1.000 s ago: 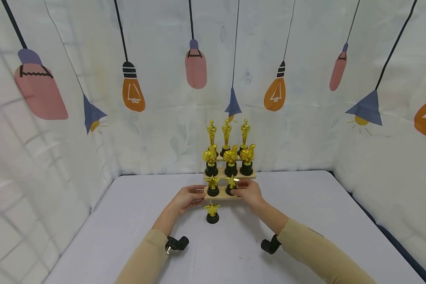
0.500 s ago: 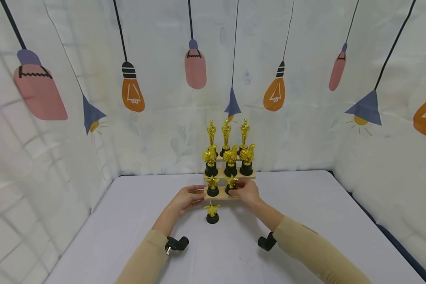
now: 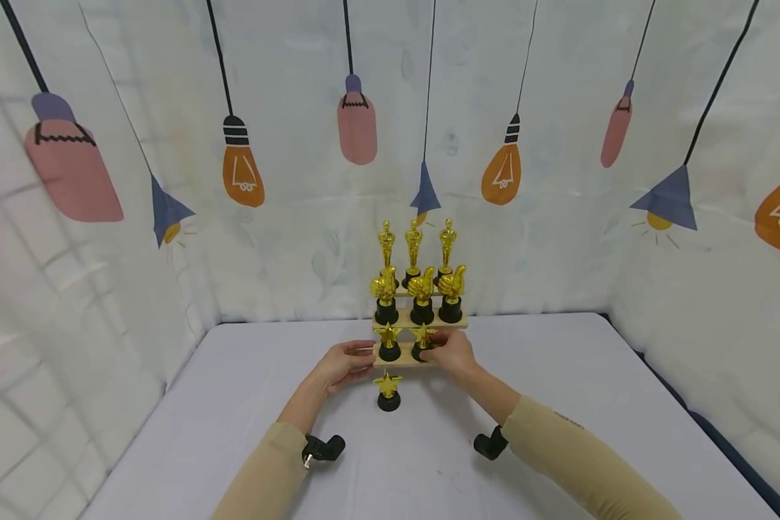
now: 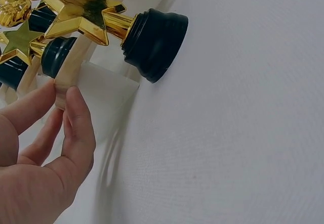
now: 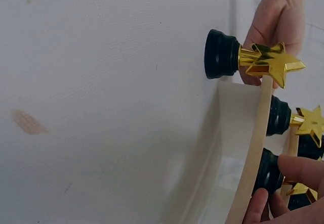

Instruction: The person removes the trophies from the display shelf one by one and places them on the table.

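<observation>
In the head view, a wooden tiered stand (image 3: pixel 406 355) holds rows of gold trophies on black bases. My left hand (image 3: pixel 334 367) pinches the left end of its lowest step between thumb and fingers, as the left wrist view shows. Toward the right of that step, my right hand (image 3: pixel 453 354) grips a star trophy (image 5: pixel 268 171) by its black base, low over the board. Another star trophy (image 3: pixel 388 343) stands at the step's left end. A loose star trophy (image 3: pixel 388 393) is upright on the table in front of the stand, touched by neither hand.
Thumbs-up trophies (image 3: pixel 422 295) fill the middle step, with figure trophies (image 3: pixel 413 249) on the top one. A white cloth covers the table (image 3: pixel 247 404). Behind it hangs a white curtain (image 3: pixel 286 253) printed with lamps. Each wrist wears a black camera (image 3: pixel 325 446).
My right hand and forearm have shifted slightly left, bringing the gripped star trophy a little left along the step. The left hand has kept its place at the stand.
</observation>
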The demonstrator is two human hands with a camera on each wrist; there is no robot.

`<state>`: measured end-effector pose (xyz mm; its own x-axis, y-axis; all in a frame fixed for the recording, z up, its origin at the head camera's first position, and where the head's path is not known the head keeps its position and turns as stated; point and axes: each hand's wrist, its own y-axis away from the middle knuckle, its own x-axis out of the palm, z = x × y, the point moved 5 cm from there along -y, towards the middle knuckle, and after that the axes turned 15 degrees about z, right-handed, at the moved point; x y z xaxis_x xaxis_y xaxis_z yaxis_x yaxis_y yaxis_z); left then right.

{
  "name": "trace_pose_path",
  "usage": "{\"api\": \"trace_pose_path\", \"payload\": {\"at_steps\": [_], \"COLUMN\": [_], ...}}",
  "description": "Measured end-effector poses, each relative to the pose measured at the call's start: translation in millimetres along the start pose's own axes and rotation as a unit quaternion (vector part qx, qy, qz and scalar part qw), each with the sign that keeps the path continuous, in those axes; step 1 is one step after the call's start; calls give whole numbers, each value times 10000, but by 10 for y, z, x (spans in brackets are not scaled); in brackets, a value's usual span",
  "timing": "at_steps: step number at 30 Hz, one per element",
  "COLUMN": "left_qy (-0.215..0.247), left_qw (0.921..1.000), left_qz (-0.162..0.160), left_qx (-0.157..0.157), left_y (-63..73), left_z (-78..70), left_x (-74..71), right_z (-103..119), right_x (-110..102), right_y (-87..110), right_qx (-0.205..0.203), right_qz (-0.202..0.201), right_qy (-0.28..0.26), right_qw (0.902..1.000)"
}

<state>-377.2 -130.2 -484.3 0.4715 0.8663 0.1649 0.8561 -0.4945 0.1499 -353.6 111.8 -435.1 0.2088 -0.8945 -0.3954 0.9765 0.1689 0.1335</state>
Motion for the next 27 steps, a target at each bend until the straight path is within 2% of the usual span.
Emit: {"api": "trace_pose_path", "payload": {"at_steps": [7,13,27], "left_qy": [32,46,62], "left_qw": [10000,10000,10000], "left_qz": [-38,10,-41], "left_qx": [-8,-65,-9], "left_y": [20,13,3], "left_z": [-6,2,10], "left_x": [9,16,6], "right_z": [47,40,31], "right_x": [1,-8,-36], "right_y": [11,7,41], "right_qx": [-136,-30,-19], "right_qz": [117,91,188], "right_qy": [114,416,456], "right_qw": [9998,9991,9988]}}
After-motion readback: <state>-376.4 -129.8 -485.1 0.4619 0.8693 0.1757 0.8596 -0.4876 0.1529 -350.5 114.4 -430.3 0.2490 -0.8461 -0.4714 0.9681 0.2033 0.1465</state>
